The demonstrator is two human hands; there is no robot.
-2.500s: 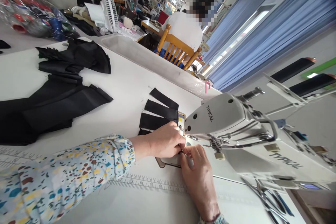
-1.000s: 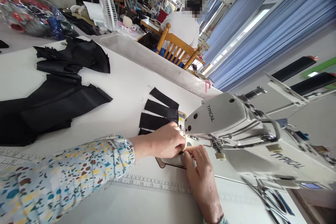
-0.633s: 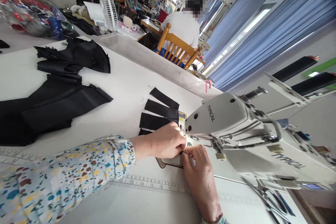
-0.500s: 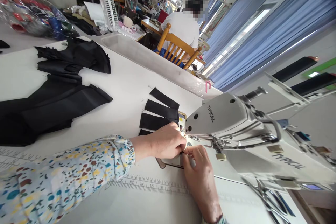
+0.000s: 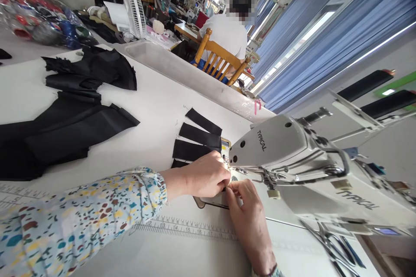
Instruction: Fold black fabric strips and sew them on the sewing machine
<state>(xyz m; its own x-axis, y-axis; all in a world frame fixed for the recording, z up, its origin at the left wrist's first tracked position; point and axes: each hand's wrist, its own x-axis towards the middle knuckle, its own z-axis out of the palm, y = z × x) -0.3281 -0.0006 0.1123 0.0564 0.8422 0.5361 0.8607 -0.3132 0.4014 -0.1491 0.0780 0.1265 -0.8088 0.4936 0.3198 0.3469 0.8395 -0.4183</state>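
Just in front of the needle area of a white sewing machine (image 5: 269, 138), my two hands meet at the fingertips. My left hand (image 5: 208, 175) is closed, its fingers bent down over something mostly hidden. Thumb and forefinger of my right hand (image 5: 248, 212) are pinched together beside it, with a tiny dark bit showing between the hands; what they hold is too small to name. Black fabric strips (image 5: 191, 150) lie fanned out on the white table (image 5: 156, 125), just beyond my left hand, their right ends near the machine's plate.
Black fabric pieces (image 5: 74, 134) lie at the left. A printed ruler scale (image 5: 188, 228) runs along the front. Scissors (image 5: 331, 242) rest at the lower right. Behind the table's raised edge, a person in a white shirt (image 5: 224, 34) sits on a wooden chair (image 5: 221, 58), near a fan (image 5: 134, 11).
My right hand has shifted very slightly at the fingertips. My left hand and the black strips look unmoved.
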